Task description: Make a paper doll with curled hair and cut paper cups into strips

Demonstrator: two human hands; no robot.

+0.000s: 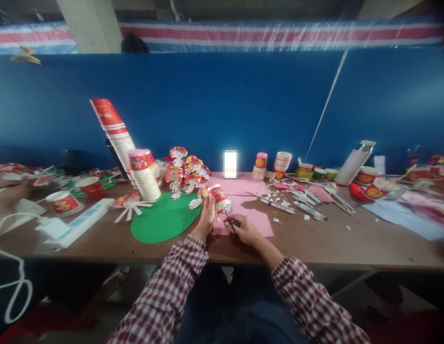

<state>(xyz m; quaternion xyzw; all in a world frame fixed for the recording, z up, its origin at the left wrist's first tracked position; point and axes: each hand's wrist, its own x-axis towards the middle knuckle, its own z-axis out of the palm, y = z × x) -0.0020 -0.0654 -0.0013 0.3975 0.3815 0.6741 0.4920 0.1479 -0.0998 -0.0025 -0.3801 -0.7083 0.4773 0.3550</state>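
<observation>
My left hand (pixel 206 215) is closed around a red and white paper cup (pixel 218 195), which it holds tilted over the pink paper (pixel 258 224). In my right hand (pixel 243 230) is a thin dark tool (pixel 230 221) with its tip against the lower part of the cup. Whether that tool is a pen, a blade or scissors I cannot make out. To the left of my hands lies an oval green sheet (pixel 161 220). Cut-paper flower pieces (pixel 186 172) stand in a cluster behind it, and a cup cut into strips (pixel 131 203) rests at its left edge.
Tall cup stacks (pixel 116 131) rise at left, near a white power strip (pixel 82 224) with a cable. Brushes (pixel 277 205) and paper scraps litter the right. More cups (pixel 259 165) stand by the blue partition (pixel 222 95). Another person's hand (pixel 14 196) is at far left.
</observation>
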